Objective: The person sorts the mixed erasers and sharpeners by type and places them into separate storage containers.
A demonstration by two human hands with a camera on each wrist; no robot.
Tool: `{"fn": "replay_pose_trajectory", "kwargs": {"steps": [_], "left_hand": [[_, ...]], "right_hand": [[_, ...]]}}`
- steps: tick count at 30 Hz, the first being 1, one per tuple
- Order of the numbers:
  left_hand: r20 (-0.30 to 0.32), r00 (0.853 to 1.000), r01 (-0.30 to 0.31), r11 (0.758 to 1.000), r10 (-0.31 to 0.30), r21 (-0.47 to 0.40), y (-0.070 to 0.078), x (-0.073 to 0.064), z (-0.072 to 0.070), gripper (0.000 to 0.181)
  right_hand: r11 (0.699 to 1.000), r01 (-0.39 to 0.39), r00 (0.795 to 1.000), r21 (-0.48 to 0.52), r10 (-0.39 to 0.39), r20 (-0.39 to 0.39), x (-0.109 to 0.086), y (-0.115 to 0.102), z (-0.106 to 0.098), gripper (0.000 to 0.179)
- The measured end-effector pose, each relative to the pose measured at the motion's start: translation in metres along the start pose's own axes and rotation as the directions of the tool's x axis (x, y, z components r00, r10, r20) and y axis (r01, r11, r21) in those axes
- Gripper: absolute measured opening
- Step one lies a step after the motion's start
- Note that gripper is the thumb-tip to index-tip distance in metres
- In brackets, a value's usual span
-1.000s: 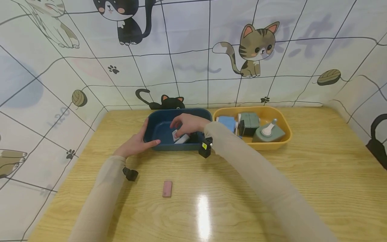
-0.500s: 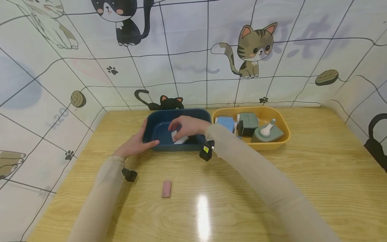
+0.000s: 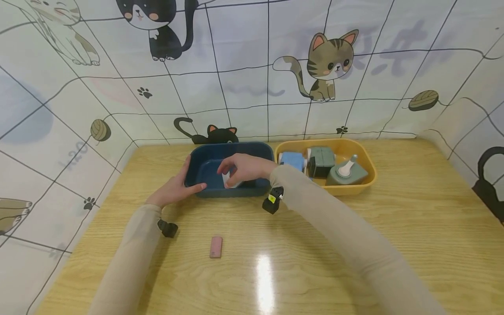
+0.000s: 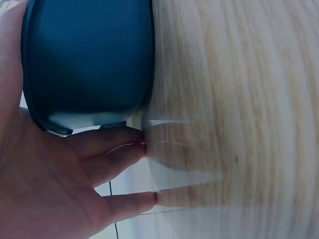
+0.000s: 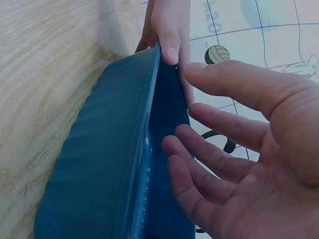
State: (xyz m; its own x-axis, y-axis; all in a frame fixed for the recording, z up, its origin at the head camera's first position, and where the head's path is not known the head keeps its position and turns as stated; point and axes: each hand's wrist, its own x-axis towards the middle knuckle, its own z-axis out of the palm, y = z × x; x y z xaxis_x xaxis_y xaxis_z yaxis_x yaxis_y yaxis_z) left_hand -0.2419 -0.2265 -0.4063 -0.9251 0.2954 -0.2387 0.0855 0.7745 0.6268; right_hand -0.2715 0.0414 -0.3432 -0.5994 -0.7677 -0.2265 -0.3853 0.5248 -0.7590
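Note:
My left hand (image 3: 173,189) grips the left end of a dark blue plastic bin (image 3: 212,192). Its thumb lies over the rim, while the other fingers stretch along the outside down to the tabletop, as the left wrist view shows. Over the inside of the bin is my right hand (image 3: 248,167), fingers loosely bent; the right wrist view shows nothing between thumb and fingers. Beneath it lies a small white flat item (image 3: 225,180), partly hidden by the fingers. I cannot tell its kind. Whether the right thumb touches it is unclear.
A yellow bin (image 3: 366,183) stands close to the blue bin's right, holding a grey-green pump bottle (image 3: 352,175), a grey-green boxy item (image 3: 321,162) and a blue item (image 3: 292,160). A small pink block (image 3: 215,247) lies on the wooden table (image 3: 315,262). Cat-printed cloth hangs behind.
My right hand has shifted slightly lower in the bin, covering more of the white item. My left hand keeps its place on the blue bin. The head view has drifted slightly.

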Motion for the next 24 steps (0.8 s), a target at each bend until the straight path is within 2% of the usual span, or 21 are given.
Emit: {"fn": "replay_pose_trajectory", "kwargs": {"steps": [8,24], "left_hand": [[0.0,1.0,-0.008,1.0,0.008,-0.001,0.0,0.0,0.0,0.107],[-0.003,1.0,0.004,1.0,-0.004,0.0,-0.002,0.0,0.001,0.108]], "right_hand": [[1.0,0.029,1.0,-0.005,-0.029,0.009,-0.011,-0.004,0.006,0.045],[0.99,0.137,0.99,-0.043,-0.135,0.041,-0.024,-0.016,0.015,0.039]]}}
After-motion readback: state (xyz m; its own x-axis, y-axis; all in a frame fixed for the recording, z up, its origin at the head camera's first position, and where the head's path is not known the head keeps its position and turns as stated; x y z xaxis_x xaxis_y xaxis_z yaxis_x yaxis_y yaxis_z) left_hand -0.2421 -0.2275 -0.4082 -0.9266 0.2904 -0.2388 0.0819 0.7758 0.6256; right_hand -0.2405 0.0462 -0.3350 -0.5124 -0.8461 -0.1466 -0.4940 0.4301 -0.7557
